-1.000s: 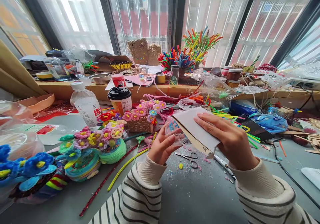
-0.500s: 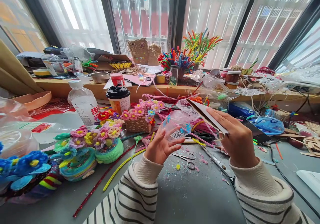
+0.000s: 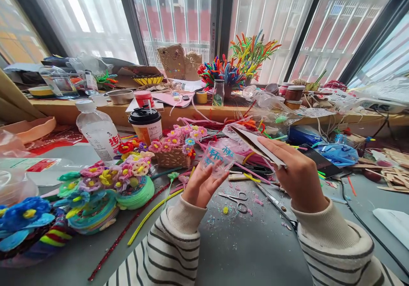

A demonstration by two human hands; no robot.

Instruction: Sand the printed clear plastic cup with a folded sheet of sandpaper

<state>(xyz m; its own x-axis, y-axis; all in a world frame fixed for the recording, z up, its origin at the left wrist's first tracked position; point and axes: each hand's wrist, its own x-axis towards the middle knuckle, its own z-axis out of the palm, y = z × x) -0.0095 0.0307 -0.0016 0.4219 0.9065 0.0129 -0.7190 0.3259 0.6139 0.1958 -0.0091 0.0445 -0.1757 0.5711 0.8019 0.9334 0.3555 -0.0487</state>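
Note:
My left hand (image 3: 198, 185) curls its thumb and fingers round a clear plastic cup (image 3: 220, 160) with blue lettering. The cup leans slightly above the table. My right hand (image 3: 302, 176) grips a thin, white-faced cardboard piece (image 3: 255, 144) with brown edges, slanting down to the right. Part of the cardboard is hidden behind my fingers. Below and between the hands lie small scissors (image 3: 236, 198), and larger scissors (image 3: 277, 204) rest under my right wrist. Little pink scraps and glitter are scattered around them.
Pipe-cleaner flower pots (image 3: 134, 192) crowd the left, near a water bottle (image 3: 96, 130) and a lidded coffee cup (image 3: 146, 126). Behind runs a wooden ledge (image 3: 179, 115) loaded with jars and crafts. A black cable (image 3: 361, 222) and wooden sticks (image 3: 394, 171) lie at right.
The clear cup has turned in my left hand, its lettering now facing me, and the fingers have closed in round it. My right hand keeps the cardboard in nearly the same pose.

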